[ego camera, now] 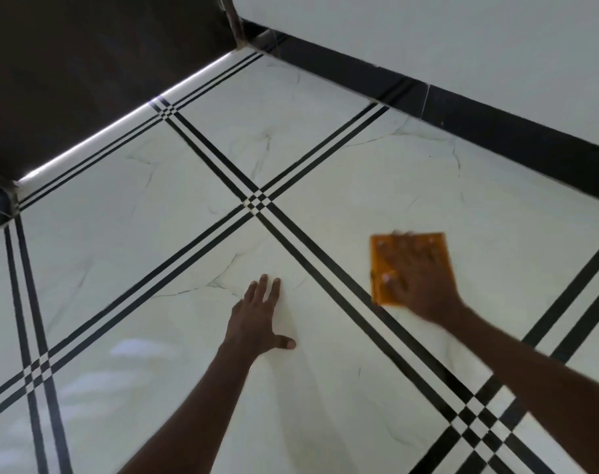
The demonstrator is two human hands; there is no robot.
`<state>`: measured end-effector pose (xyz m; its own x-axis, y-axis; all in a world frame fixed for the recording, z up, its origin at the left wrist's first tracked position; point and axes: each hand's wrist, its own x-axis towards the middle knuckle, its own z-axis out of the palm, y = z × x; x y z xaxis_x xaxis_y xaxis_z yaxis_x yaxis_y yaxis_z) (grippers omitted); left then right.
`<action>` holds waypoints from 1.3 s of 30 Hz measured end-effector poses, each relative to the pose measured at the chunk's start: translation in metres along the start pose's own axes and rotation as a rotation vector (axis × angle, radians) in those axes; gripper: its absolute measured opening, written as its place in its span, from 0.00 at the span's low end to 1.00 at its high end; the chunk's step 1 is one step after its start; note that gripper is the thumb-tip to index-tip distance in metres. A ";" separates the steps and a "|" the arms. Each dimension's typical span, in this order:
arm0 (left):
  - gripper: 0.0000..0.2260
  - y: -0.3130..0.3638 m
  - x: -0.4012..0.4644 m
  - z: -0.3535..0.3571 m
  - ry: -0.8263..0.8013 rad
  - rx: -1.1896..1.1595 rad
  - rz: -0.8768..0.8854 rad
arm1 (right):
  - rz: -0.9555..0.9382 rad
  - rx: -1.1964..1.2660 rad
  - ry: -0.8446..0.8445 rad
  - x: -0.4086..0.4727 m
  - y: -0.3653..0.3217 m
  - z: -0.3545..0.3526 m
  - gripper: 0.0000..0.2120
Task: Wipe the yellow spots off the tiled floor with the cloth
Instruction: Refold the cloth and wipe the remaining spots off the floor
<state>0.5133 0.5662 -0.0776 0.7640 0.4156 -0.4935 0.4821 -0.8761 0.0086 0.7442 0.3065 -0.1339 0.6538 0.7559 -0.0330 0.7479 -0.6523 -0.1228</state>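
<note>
An orange cloth [380,265] lies flat on the white marble-look tiled floor [127,234], right of the middle. My right hand [417,285] presses down on the cloth with fingers spread; hand and cloth are blurred by motion. My left hand [257,316] rests palm down on the bare tile to the left of the cloth, fingers apart, holding nothing. Black double lines [325,268] run between the two hands. I make out no yellow spots on the visible tiles.
A dark door or panel [86,70] stands at the upper left, with a bright strip of light under it. A black skirting [496,131] runs along the white wall [445,35] at the upper right. Black line crossings mark the tile corners.
</note>
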 end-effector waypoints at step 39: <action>0.52 -0.017 -0.038 0.010 -0.001 -0.137 -0.156 | 0.016 0.132 0.121 0.006 -0.186 0.013 0.46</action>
<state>0.4718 0.5631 -0.0675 0.6751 0.5430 -0.4994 0.6484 -0.7596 0.0507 0.6076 0.4334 -0.1239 0.6807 0.7278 0.0829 0.7209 -0.6455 -0.2522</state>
